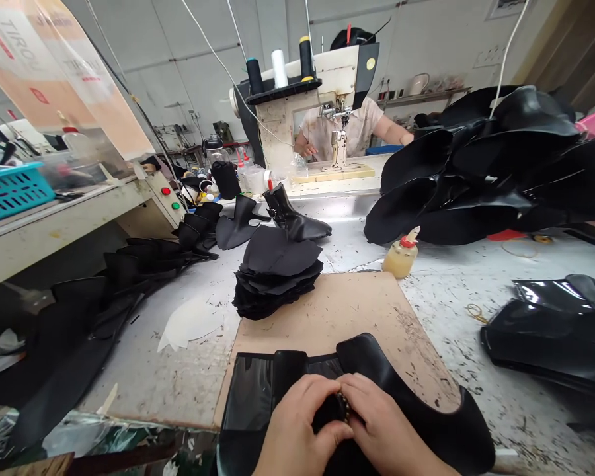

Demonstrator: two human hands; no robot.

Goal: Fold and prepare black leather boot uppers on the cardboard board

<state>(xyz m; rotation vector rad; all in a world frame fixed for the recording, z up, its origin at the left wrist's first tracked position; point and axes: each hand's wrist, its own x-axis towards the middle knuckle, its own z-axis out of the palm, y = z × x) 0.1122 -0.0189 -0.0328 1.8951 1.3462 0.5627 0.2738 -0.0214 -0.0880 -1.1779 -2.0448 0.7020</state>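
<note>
A black leather boot upper (377, 363) lies at the front of the brown board, with a glossy panel at its left. Over its middle, my left hand (300, 423) is closed, thumb and fingers pinching a rounded black fold of it. Beside it, my right hand (379, 420) is closed too, its fingertips meeting the left ones at the same fold. A row of small gold-coloured dots (346, 404) shows between the fingers; what they are I cannot make out. Behind the upper sits a stack of black cut pieces (280, 264).
A finished-looking black boot (297, 215) stands behind the stack. A glue bottle (400, 256) is at the board's far right corner. Black uppers (476, 165) pile up right; others (123, 264) line the left edge. A co-worker (337, 132) sits behind the sewing machine (277, 112).
</note>
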